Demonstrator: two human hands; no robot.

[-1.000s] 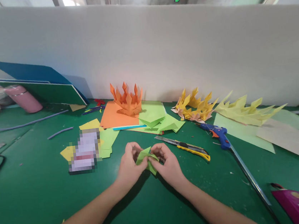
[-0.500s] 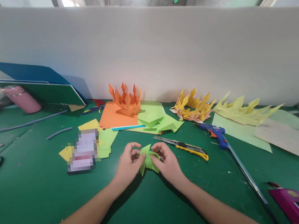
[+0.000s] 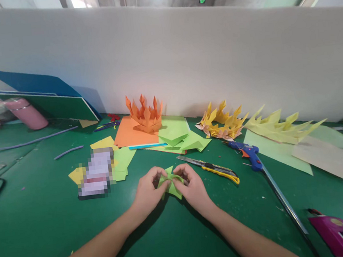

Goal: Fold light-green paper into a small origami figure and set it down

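Observation:
A small folded piece of light green paper (image 3: pixel 171 185) is pinched between both my hands just above the green table (image 3: pixel 46 225). My left hand (image 3: pixel 147 191) grips its left side with curled fingers. My right hand (image 3: pixel 192 186) grips its right side, thumb pressed on the fold. A yellow utility knife (image 3: pixel 213 168) lies just right of my right hand.
An orange paper crown (image 3: pixel 145 114) sits on orange and green sheets (image 3: pixel 175 134) at the back. Yellow folded shapes (image 3: pixel 225 124), a blue glue gun (image 3: pixel 248 152), a metal ruler (image 3: pixel 287 208), a pink bottle (image 3: pixel 25 113), boards and a magenta object (image 3: pixel 338 235) surround the work spot.
The green paper has been refolded between my fingers; it opened taller half a second ago and is now pressed flatter again. Both hands stay in the same spot.

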